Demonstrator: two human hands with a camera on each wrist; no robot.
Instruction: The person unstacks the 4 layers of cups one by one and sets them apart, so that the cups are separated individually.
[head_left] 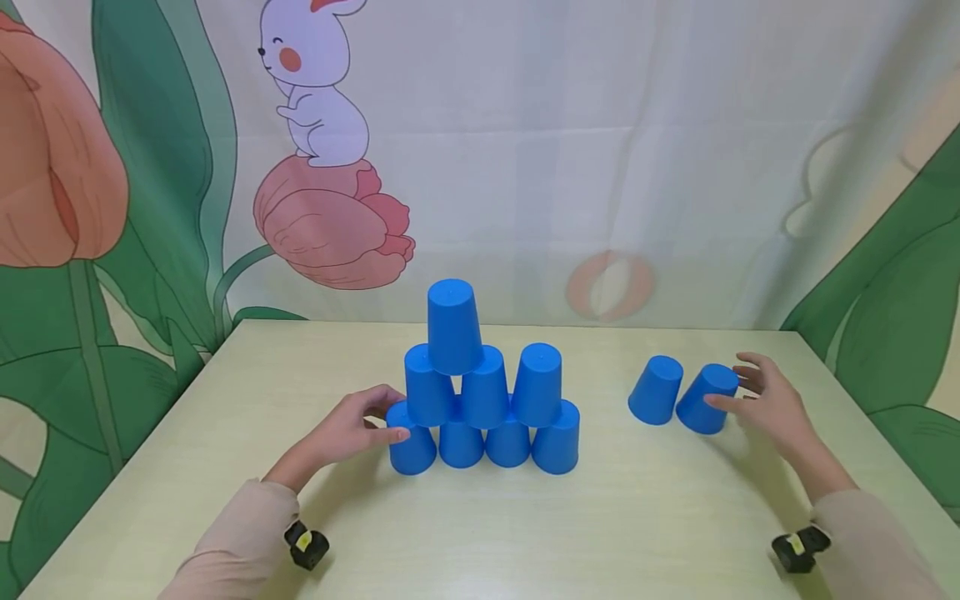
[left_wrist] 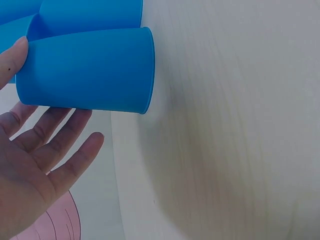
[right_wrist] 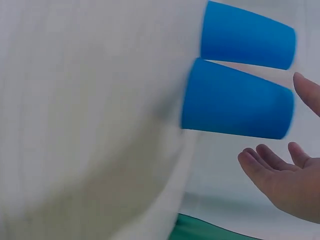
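In the head view, a stack of 8 blue cups [head_left: 483, 408] stands on a pale surface [head_left: 480, 533], all upside down: 4 in the bottom row, 3 in the middle row and 1 on top. The top cup [head_left: 454, 329] sits toward 11 o'clock of the stack, straddling the left and middle cups of the row below. At the stack's 9 o'clock, the left hand [head_left: 352, 429] lies beside the bottom row's end cup [head_left: 412, 454], fingers relaxed and spread, its thumb overlapping the cup's upper edge; how firmly it presses, I cannot tell. At the stack's 3 o'clock, well apart from it, 2 more upside-down cups stand just beside each other, the nearer cup [head_left: 657, 392] and the farther cup [head_left: 705, 400]. The right hand [head_left: 772, 404] is at the farther cup's 3 o'clock, released, its thumb and fingers parted; the right wrist view shows a gap between them and the cup. Dark wrist devices sit at 7 o'clock of the left hand and 6 o'clock of the right. Behind the surface hangs a printed curtain [head_left: 510, 192], with a white rabbit [head_left: 330, 125] on a pink tulip [head_left: 330, 225] toward the stack's 11 o'clock and an orange tulip [head_left: 60, 158] toward its 10 o'clock.
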